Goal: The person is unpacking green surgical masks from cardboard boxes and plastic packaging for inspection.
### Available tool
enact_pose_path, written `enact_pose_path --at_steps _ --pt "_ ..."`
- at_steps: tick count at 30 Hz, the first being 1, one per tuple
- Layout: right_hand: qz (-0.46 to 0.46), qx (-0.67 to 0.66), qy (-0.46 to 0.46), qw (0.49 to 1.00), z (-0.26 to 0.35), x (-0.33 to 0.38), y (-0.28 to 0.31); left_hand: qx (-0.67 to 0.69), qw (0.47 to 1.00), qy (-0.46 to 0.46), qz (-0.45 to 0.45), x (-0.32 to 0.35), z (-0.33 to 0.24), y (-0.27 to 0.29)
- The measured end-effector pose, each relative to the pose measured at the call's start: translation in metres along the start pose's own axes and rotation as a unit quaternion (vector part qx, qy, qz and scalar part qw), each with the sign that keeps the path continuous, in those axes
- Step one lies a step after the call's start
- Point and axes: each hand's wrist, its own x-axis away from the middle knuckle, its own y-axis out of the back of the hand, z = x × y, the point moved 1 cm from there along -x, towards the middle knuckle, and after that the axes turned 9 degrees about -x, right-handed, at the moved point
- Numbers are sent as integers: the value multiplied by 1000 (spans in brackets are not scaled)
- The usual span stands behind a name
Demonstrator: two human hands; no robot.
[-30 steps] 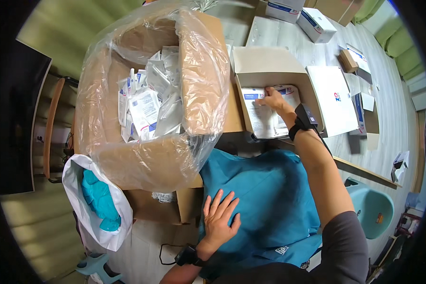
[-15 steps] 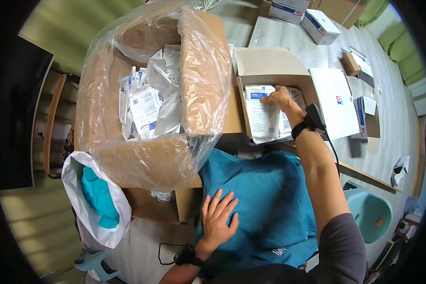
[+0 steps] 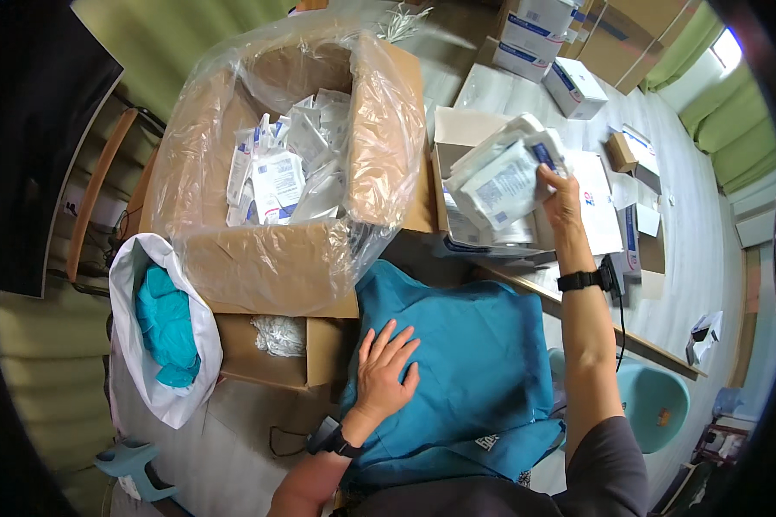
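Observation:
My right hand (image 3: 562, 196) grips the edge of a stack of flat white packets (image 3: 502, 181) with blue print, lifted at a tilt above an open white carton (image 3: 441, 164). More white packets (image 3: 462, 226) lie inside that carton, partly hidden under the stack. Fingers spread, my left hand (image 3: 385, 376) rests flat on the teal cloth (image 3: 474, 345) over my lap and holds nothing. Left of the carton stands a large cardboard box (image 3: 259, 263) lined with clear plastic; loose white packets (image 3: 278, 183) are heaped inside it.
A white sack (image 3: 207, 345) with teal items (image 3: 165, 314) stands at the left. Below the large box sits an open cardboard box (image 3: 328, 349) with white crumpled material. Closed cartons (image 3: 575, 89) are at the back right, a teal basin (image 3: 653, 401) at lower right, a blue stool (image 3: 136, 465) at lower left.
My right hand has raised the stack of packets out of the white carton and tilted it. My left hand stays flat on the teal cloth. The whole view has shifted slightly.

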Motion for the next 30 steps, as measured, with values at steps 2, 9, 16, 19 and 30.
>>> enact_pose_path --at_steps 2,9,16,19,30 --pt "-19 -120 -5 993 16 14 22 -1 1000 -9 -11 4 -2 -3" --pt "238 -320 -165 902 5 176 69 17 998 -35 -47 26 -8 -8" --pt "-18 -35 -193 980 -41 427 17 371 919 131 22 60 3 20" --pt "-42 127 -134 982 -36 454 4 242 958 61 143 53 -33 44" --pt "98 586 100 798 25 487 83 -59 988 -99 100 113 -58 4"
